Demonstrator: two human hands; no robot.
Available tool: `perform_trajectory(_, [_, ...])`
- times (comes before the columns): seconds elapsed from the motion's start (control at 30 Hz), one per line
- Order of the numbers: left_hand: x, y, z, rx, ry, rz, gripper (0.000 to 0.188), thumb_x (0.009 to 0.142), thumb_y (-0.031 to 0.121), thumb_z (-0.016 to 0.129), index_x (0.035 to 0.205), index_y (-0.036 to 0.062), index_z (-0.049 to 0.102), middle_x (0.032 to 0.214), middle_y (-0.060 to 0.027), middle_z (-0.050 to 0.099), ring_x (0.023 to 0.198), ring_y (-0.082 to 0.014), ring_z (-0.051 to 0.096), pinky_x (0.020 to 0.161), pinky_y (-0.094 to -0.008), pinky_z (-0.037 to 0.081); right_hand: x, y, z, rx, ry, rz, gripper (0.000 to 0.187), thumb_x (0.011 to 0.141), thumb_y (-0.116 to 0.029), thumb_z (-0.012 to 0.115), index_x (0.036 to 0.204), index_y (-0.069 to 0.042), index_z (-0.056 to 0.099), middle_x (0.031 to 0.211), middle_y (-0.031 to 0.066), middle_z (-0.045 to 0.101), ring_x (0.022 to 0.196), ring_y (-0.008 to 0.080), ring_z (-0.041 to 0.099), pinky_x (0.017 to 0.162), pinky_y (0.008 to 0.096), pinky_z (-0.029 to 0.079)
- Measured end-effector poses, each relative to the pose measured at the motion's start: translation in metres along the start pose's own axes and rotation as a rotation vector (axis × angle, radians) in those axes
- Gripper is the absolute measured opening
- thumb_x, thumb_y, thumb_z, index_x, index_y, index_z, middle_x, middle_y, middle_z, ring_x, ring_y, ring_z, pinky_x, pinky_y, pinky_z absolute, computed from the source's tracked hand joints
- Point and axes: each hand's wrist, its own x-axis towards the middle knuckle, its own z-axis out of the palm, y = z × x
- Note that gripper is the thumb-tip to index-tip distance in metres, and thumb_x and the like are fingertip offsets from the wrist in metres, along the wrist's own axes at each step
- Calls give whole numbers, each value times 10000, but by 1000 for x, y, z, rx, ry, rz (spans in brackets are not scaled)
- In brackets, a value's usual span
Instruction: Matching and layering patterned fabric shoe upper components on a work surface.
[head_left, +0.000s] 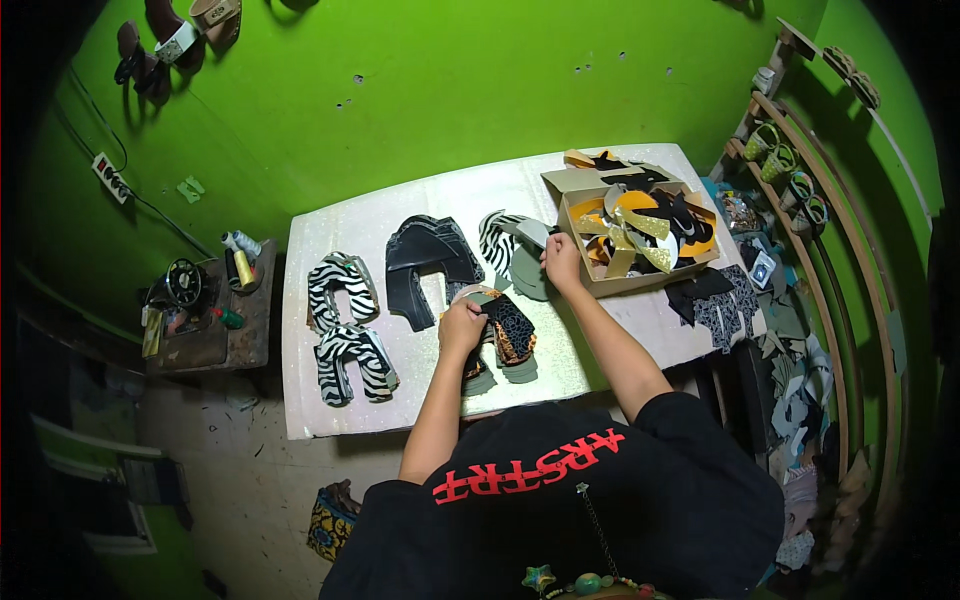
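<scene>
A pale sheet with a glittery sheen covers the table (450,192). At left, the zebra-striped pieces (341,283) look like smooth printed cloth; the black pieces (425,243) farther right seem leathery, faintly glossy. The far box (640,284) is matt cardboard, its gold scraps (656,251) sparkly. The right rack (868,268) looks wooden, the near shirt (700,470) matt cloth.

Across the worktop (620,335), stacked pieces (515,335) lie near centre, with other piles (350,345) left and a box (640,284) of scraps (650,215) far right.
</scene>
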Motion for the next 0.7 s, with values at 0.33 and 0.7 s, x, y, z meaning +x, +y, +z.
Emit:
perform_trajectory(0.33, [9, 21, -5, -344, -121, 112, 340, 793, 338, 580, 846, 3, 603, 748, -100, 609, 608, -187, 579, 593, -312, 463, -78, -56, -4, -28, 2, -338, 82, 729, -83, 614, 702, -18, 571, 597, 30, 556, 517, 87, 510, 491, 218, 412])
perform_trajectory(0.7, [-1, 19, -26, -716, -311, 5, 178, 860, 104, 501, 1014, 23, 537, 807, -38, 616, 570, -82, 541, 504, -201, 408, -95, -54, 0, -190, -85, -599, 457, 668, -223, 680, 1060, -53, 517, 989, 138, 471, 912, 281, 495, 808, 353, 401])
